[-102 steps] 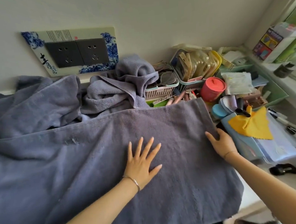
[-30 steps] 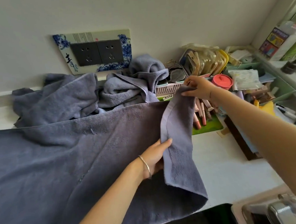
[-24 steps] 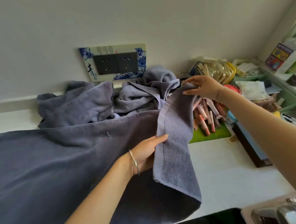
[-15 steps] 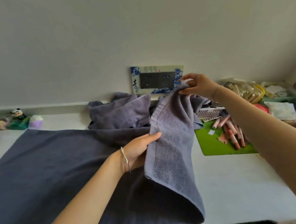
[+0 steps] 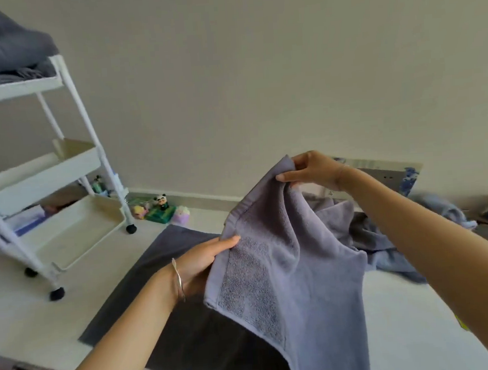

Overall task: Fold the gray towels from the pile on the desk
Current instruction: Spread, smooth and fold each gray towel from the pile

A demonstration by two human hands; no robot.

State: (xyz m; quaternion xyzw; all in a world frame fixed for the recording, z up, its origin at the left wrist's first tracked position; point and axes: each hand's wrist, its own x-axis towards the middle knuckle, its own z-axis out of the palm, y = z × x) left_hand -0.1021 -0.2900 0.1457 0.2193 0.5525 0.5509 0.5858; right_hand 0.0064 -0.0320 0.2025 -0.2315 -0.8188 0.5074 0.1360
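Observation:
A large gray towel [image 5: 286,268] lies spread on the white desk [image 5: 38,320], its right end lifted into the air. My right hand [image 5: 311,170] pinches the raised far corner up high. My left hand [image 5: 204,259] grips the hemmed edge lower down, fingers behind the cloth. The lifted part hangs over the flat, darker part of the towel [image 5: 170,299]. A crumpled pile of gray towels [image 5: 384,232] lies at the back right, partly hidden by my right arm.
A white three-tier rolling cart [image 5: 64,197] stands on the desk at left, with gray cloth [image 5: 5,57] on its top shelf. Small toys [image 5: 160,209] sit along the wall. A blue-patterned socket plate [image 5: 395,177] is behind my right arm.
Both hands have carried the towel's right end leftward and higher over the flat part. The view has swung left, bringing the cart in and losing the clutter at right.

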